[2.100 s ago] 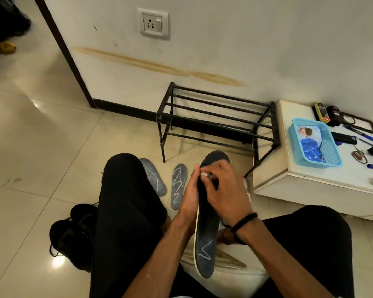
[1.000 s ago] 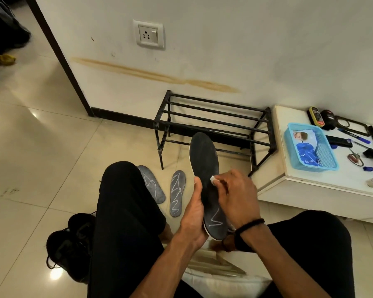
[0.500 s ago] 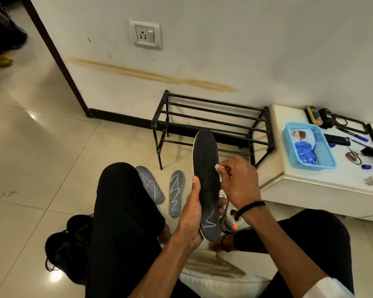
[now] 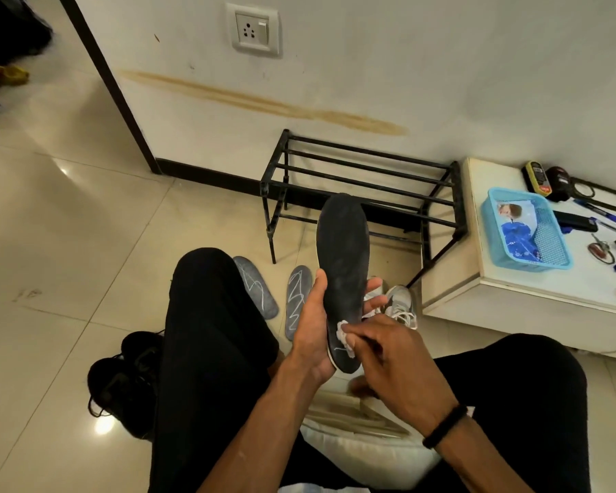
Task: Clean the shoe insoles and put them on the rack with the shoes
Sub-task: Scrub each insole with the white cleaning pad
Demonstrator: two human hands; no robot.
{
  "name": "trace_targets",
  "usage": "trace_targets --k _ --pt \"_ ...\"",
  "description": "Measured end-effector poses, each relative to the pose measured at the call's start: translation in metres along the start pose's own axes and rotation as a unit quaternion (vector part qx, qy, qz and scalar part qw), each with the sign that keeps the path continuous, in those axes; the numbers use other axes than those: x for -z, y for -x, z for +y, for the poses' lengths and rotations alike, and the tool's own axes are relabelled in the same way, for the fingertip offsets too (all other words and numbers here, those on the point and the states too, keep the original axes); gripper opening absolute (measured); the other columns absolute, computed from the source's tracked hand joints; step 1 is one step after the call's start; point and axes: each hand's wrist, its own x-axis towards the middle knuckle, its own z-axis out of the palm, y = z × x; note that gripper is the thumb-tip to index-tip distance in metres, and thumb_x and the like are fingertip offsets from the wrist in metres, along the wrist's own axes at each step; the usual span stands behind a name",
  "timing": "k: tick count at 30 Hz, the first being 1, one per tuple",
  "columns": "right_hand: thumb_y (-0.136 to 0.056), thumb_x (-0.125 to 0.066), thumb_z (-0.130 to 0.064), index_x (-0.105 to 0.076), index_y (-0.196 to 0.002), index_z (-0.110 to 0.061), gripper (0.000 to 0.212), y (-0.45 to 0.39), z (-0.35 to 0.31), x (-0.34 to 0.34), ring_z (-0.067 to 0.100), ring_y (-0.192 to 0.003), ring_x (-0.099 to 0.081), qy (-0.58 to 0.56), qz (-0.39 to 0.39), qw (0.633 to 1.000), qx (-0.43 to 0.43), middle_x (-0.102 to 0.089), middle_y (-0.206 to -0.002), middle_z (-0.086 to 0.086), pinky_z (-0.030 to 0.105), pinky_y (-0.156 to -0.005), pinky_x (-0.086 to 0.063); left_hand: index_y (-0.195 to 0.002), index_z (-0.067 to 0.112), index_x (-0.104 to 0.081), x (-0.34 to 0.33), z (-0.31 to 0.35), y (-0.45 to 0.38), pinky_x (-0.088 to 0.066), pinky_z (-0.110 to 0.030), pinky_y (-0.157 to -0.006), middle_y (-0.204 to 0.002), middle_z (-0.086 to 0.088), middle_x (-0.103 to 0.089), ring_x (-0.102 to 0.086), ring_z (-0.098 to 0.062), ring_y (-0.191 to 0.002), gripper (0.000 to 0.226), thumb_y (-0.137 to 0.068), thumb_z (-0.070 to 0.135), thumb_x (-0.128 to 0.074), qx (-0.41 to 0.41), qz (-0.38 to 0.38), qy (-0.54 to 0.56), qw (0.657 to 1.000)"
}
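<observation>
My left hand [image 4: 312, 325] grips a dark insole [image 4: 343, 265] upright by its lower half, thumb on the left edge, fingers wrapped behind. My right hand [image 4: 388, 357] pinches a small white wipe [image 4: 344, 333] and presses it against the insole near the heel. Two grey insoles with white zigzag marks [image 4: 260, 288] [image 4: 297, 300] lie on the floor beyond my left knee. A grey-white shoe [image 4: 399, 304] sits behind the held insole. A black shoe [image 4: 121, 382] lies on the floor at my left. The black metal rack [image 4: 363, 179] stands against the wall.
A low white table [image 4: 477, 279] at the right carries a blue basket [image 4: 527, 229], pens and small items. A white cushion [image 4: 363, 453] lies between my legs. Dark clothes and a yellow item [image 4: 4, 72] lie at the far left on the tiled floor.
My right hand with the wipe has slid down the insole from its middle to the heel end. My left hand has kept its hold.
</observation>
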Motion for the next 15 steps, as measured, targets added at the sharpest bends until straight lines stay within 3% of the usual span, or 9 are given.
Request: trace_targets --k 3,6,9,10,12,15 --pt "-0.096 -0.065 -0.02 -0.075 -0.112 -0.027 0.02 0.012 -0.004 -0.005 0.008 -0.087 -0.061 -0.038 0.031 0.999 -0.005 -0.059 -0.101 -0.011 0.027 -0.075 -0.056 -0.143 0.002 -0.055 -0.003 -0.001 -0.001 -0.051 -0.044 -0.102 -0.146 -0.018 -0.056 -0.066 -0.029 -0.116 0.081 -0.097 0.068 -0.044 0.005 -0.007 0.039 0.999" --pt "-0.09 -0.071 -0.013 -0.077 -0.104 -0.019 0.017 0.008 -0.004 -0.01 0.011 -0.1 -0.058 0.025 0.101 0.995 -0.002 -0.057 -0.113 -0.006 0.024 -0.087 -0.053 -0.14 0.003 -0.059 -0.005 -0.001 -0.001 -0.044 -0.043 -0.11 -0.148 -0.019 -0.054 -0.058 -0.029 -0.124 0.078 -0.097 0.067 -0.046 0.015 -0.019 0.051 0.998" --pt "-0.084 -0.071 0.005 -0.077 -0.094 -0.008 0.017 0.001 -0.011 -0.013 0.015 -0.09 -0.064 0.041 0.137 0.989 0.03 -0.068 -0.101 0.002 0.027 -0.087 -0.054 -0.145 0.007 -0.055 -0.001 -0.003 0.0 -0.034 -0.048 -0.121 -0.151 -0.021 -0.05 -0.045 -0.036 -0.142 0.079 -0.097 0.068 -0.045 0.018 -0.021 0.064 0.998" --pt "-0.081 -0.069 0.01 -0.077 -0.09 -0.005 0.019 0.0 -0.013 -0.014 0.014 -0.085 -0.063 0.044 0.156 0.986 0.033 -0.07 -0.095 0.005 0.021 -0.089 -0.053 -0.143 0.007 -0.057 0.0 -0.005 0.0 -0.03 -0.05 -0.122 -0.15 -0.021 -0.051 -0.041 -0.038 -0.145 0.079 -0.097 0.069 -0.043 0.023 -0.023 0.064 0.997" --pt "-0.079 -0.072 0.008 -0.076 -0.091 -0.01 0.022 -0.005 -0.012 -0.012 0.007 -0.082 -0.06 0.054 0.167 0.984 0.014 -0.071 -0.092 0.002 0.008 -0.088 -0.046 -0.139 0.004 -0.061 0.002 -0.011 0.001 -0.032 -0.049 -0.122 -0.149 -0.022 -0.051 -0.044 -0.039 -0.143 0.078 -0.098 0.068 -0.04 0.031 -0.029 0.056 0.997" --pt "-0.08 -0.079 -0.005 -0.077 -0.098 -0.023 0.026 -0.009 -0.005 -0.008 0.006 -0.088 -0.063 0.033 0.128 0.991 -0.019 -0.071 -0.098 -0.007 0.011 -0.084 -0.047 -0.14 0.003 -0.06 0.001 -0.012 0.005 -0.044 -0.046 -0.113 -0.148 -0.022 -0.053 -0.059 -0.036 -0.126 0.073 -0.1 0.062 -0.041 0.028 -0.041 0.053 0.997"
